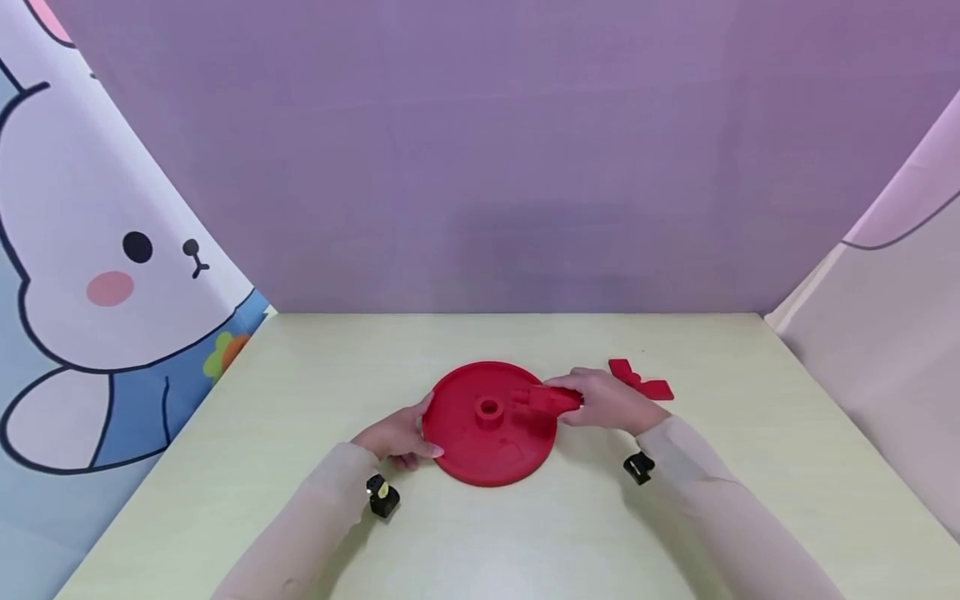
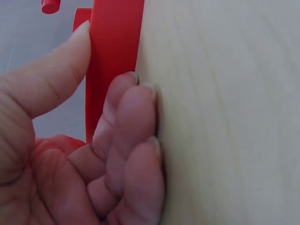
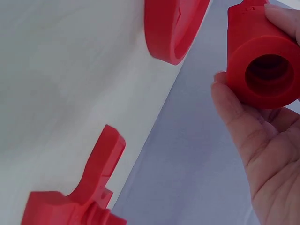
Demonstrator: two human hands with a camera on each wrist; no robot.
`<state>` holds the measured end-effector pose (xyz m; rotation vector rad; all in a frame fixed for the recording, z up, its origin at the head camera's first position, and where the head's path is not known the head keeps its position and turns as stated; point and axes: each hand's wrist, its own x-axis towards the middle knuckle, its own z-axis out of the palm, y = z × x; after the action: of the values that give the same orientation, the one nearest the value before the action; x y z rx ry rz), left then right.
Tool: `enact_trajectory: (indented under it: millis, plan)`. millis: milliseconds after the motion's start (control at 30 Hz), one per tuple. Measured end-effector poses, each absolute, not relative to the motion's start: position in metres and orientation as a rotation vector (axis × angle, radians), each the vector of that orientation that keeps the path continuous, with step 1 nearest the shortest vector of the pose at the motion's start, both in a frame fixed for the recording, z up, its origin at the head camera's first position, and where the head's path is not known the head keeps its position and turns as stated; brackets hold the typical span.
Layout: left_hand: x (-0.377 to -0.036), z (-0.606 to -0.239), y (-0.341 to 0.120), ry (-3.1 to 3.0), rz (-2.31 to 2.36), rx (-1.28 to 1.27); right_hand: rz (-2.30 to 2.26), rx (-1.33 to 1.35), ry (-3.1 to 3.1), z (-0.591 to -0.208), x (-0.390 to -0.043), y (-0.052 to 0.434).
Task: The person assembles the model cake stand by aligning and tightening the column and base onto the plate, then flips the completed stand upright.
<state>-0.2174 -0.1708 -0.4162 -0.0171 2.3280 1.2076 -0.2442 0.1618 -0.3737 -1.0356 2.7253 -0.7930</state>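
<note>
A round red plate with a raised rim and a hollow central post [image 1: 489, 413] lies on the table. My left hand [image 1: 397, 433] holds its left edge; in the left wrist view the thumb bears on the rim and curled fingers touch the plate's outer wall [image 2: 115, 42]. Over the plate's right side, my right hand [image 1: 609, 402] grips a red hollow cylinder [image 1: 557, 400]. The right wrist view shows the cylinder's [image 3: 251, 29] round open end between thumb and fingers. Its far end is partly hidden.
Just behind my right hand, a red bow-shaped piece with angled arms [image 1: 657, 389] lies on the pale table [image 1: 337, 358]. A purple cloth backdrop [image 1: 510, 167] rises at the table's back edge. Printed cloth [image 1: 67, 292] hangs along the left side.
</note>
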Motion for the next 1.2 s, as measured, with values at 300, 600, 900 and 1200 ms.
enact_trajectory:
  millis: [300,600,900,1200]
  plan:
    - [-0.221,-0.418,-0.167,2.336,1.214,-0.027,-0.73,-1.078,2.711,-0.375,-0.251,0.156]
    - [-0.224,-0.416,-0.161,2.348,1.224,-0.057,-0.765,-1.125,2.722,-0.374,-0.264,0.153]
    - [-0.225,-0.416,-0.159,2.353,1.226,-0.053,-0.798,-1.135,2.709,-0.372,-0.268,0.146]
    - [-0.224,-0.415,-0.159,2.345,1.238,-0.046,-0.767,-1.128,2.698,-0.369,-0.27,0.138]
